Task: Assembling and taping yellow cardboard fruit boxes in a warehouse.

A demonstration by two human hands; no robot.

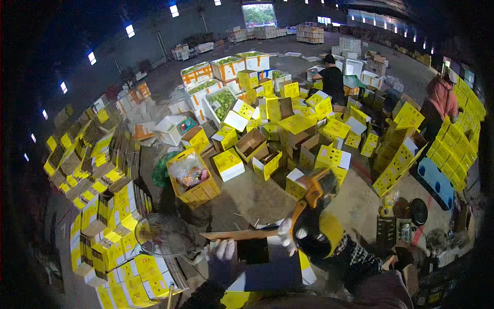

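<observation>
A cardboard carton (272,270) stands in front of me, a brown flap raised along its far side and a dark gap showing in its top. At its left end, my gloved left hand (225,260) has its fingers bent against the flap edge. My right hand (294,238), in a pale and dark glove, is closed round an orange tape dispenser (315,193) above the carton's right end. A yellow tape roll (332,233) sits on the dispenser beside my wrist. Motion blurs the dispenser's far end.
Flattened yellow-white cartons (121,247) are stacked at left, near a round stool (163,234). A yellow crate (198,188) holds plastic bags. Open cartons (303,136) crowd the middle, before foam boxes of green fruit (221,103). One person (332,80) works behind; another (442,98) stands right.
</observation>
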